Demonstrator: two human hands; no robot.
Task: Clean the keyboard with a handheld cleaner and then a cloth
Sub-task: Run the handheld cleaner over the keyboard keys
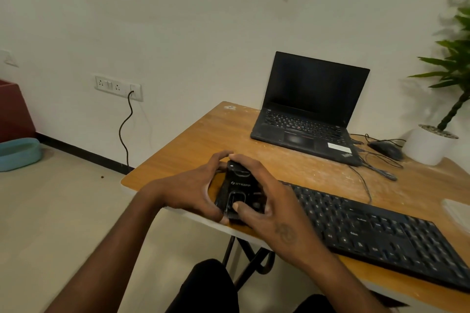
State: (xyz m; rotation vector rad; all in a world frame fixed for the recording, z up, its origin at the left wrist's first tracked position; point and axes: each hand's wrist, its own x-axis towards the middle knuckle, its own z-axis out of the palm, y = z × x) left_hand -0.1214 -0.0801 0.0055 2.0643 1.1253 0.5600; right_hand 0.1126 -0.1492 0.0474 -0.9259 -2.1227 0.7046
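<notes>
Both forearms are bare to the elbow, no sleeves showing; the right hand (273,213) carries a small dark tattoo on its back; the left hand (195,190) is unmarked; dark trousers cover the knees below.

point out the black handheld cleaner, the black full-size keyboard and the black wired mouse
black handheld cleaner (240,185), head view, on its top face by the logo
black full-size keyboard (381,231), head view, on the middle keys
black wired mouse (386,149), head view, on its back
</notes>
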